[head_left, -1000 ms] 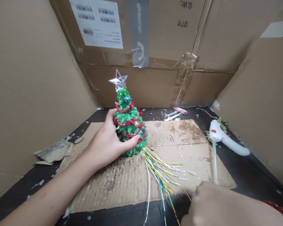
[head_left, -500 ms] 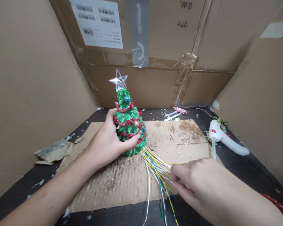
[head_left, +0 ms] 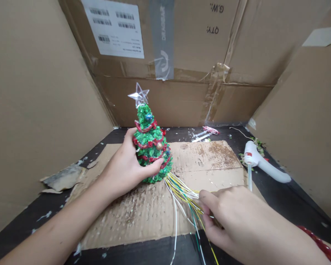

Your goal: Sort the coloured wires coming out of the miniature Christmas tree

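Fingers (head_left: 205,200) of the right hand (head_left: 237,217) pinch a bunch of thin wires (head_left: 184,193) near the thumb, and the wires go through them. These wires are yellow, white and green. They come out of the bottom of a small sparkly green Christmas tree (head_left: 150,147). Past the right hand, some wires hang down over the edge of a big cardboard sheet (head_left: 132,217).

The left hand (head_left: 124,167) holds the tree from the side, with its fingers spread around the green middle. The tree has a red garland, a blue ball, a gold ball and a clear star (head_left: 139,95) on top. It sits near the middle of the cardboard sheet, and the sheet has glue marks and glitter on it.

A red bead bracelet (head_left: 317,244) is on the right wrist. To the right of the sheet, a white hot glue gun (head_left: 262,160) lies on the dark tabletop (head_left: 24,230) with a clear glue stick (head_left: 249,178) in it. Green bits (head_left: 255,145) lie by the gun. Behind the sheet are white strips (head_left: 201,137). A torn gray scrap (head_left: 63,177) lies to the left. Cardboard walls (head_left: 182,99) stand around it all, and one has a white label (head_left: 111,27).
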Demonstrator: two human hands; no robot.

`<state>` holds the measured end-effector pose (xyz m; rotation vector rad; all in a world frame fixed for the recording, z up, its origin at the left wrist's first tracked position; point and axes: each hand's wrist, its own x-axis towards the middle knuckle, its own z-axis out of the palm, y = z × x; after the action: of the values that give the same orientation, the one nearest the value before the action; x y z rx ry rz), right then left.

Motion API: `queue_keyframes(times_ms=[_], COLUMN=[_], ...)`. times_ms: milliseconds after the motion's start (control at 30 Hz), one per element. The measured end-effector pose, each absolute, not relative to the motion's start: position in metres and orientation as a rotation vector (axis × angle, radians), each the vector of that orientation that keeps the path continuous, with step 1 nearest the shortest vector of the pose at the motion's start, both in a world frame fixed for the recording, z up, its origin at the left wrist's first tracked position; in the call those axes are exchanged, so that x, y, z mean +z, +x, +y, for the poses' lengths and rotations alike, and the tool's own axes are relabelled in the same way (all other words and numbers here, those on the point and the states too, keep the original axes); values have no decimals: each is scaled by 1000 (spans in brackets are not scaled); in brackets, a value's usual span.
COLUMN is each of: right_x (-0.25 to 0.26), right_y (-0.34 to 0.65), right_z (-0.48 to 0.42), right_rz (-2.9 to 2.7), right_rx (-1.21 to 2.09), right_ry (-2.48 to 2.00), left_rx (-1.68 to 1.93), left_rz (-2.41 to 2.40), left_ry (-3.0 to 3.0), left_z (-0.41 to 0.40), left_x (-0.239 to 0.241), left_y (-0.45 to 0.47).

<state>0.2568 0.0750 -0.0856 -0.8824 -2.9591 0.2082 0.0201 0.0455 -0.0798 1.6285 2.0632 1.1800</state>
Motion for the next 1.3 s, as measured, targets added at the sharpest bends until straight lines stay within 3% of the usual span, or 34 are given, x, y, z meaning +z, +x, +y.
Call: queue_keyframes(times_ms=[733,1067,1300], right_x=[-92,-100,-94], right_y=[257,258,256], right_z=[74,68,69], right_rz=[-3090,-2917,-2957], right_rx=[332,-85,93], right_ry=[-756,-509,-476], left_rx=[1168,1165,1187], left_rz=[2074,2062,2056], left_ry=[1652,1649,1631], left_z=[45,46,45], left_x=[-81,-80,-81], left_y=[19,19,19])
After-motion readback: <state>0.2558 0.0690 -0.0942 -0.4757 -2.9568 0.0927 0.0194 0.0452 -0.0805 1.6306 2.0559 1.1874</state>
